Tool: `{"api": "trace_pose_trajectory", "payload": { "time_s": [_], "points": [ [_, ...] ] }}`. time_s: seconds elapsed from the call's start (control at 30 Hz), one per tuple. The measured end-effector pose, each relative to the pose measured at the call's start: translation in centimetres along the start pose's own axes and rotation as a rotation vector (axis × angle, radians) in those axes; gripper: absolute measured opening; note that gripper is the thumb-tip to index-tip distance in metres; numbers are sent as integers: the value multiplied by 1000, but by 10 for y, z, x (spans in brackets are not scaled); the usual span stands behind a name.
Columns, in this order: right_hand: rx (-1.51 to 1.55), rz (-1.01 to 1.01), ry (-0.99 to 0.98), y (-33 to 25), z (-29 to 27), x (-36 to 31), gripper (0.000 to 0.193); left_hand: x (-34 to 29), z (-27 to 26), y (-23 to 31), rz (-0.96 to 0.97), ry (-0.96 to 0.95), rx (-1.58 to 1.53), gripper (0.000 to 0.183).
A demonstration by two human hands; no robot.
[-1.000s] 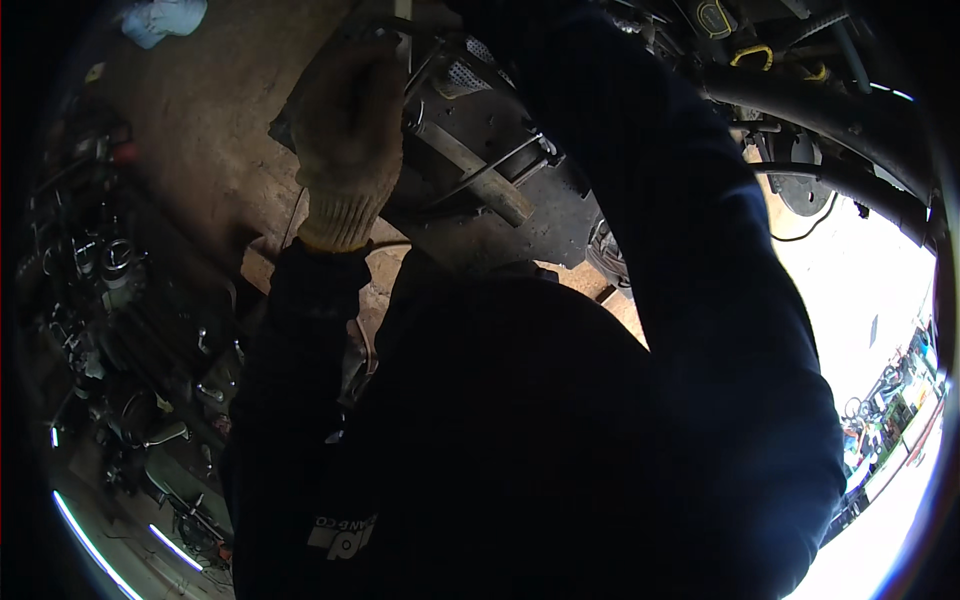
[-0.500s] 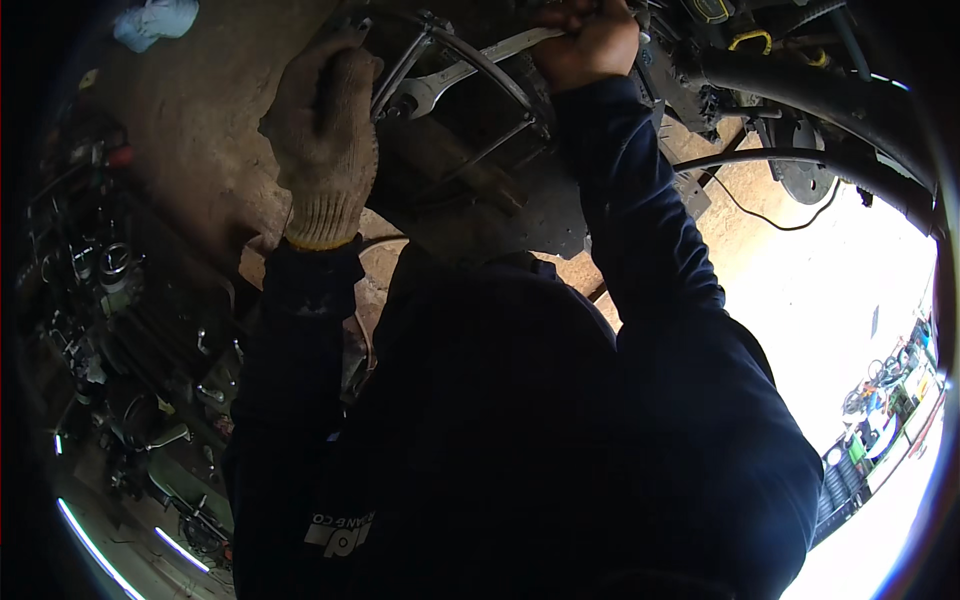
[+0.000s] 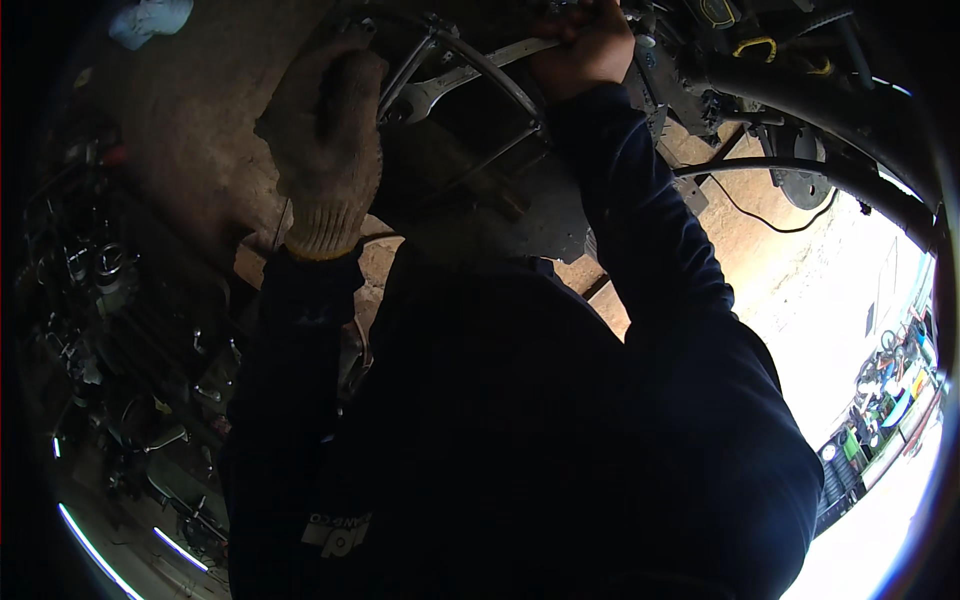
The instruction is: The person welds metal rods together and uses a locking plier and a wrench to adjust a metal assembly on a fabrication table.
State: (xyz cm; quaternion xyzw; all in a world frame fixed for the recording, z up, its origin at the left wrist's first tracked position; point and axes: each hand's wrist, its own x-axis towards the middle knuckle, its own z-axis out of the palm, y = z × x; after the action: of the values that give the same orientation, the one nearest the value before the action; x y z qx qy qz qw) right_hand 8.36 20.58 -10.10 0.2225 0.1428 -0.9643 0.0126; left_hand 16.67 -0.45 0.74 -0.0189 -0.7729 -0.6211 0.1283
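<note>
My right hand [image 3: 588,55], bare below a dark sleeve, is closed at the upper middle on the far end of a long steel wrench [image 3: 465,76]. The wrench slants down to the left, and its open jaw lies beside a curved metal frame [image 3: 492,72], one bar of which crosses over the shank. To the left, my left hand [image 3: 325,150] wears a dirty knit work glove with a yellow cuff edge. Its fingers are curled next to the frame's left bars; what they grip is hidden. Whether the jaw sits on a nut cannot be seen.
Thick dark hoses [image 3: 800,95] and vehicle parts crowd the upper right. A dark plate [image 3: 555,220] lies below the frame. Assorted metal parts [image 3: 108,262] clutter the left side. A pale crumpled cloth [image 3: 150,22] rests at the top left. Bright floor stretches to the right.
The picture is darker and has shifted slightly. Both hands keep nearly the same places, and the wrench still lies against the frame.
</note>
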Motion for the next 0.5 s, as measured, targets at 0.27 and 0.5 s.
{"api": "trace_pose_trajectory", "payload": {
  "time_s": [0.27, 0.5],
  "points": [
    [-51, -82, -52, -9, 5, -25, 24, -1, 0, -1, -20, -8, -3, 19],
    [-438, 158, 329, -9, 117, -74, 31, -4, -3, 2, -57, 2, 29, 21]
  ]
}}
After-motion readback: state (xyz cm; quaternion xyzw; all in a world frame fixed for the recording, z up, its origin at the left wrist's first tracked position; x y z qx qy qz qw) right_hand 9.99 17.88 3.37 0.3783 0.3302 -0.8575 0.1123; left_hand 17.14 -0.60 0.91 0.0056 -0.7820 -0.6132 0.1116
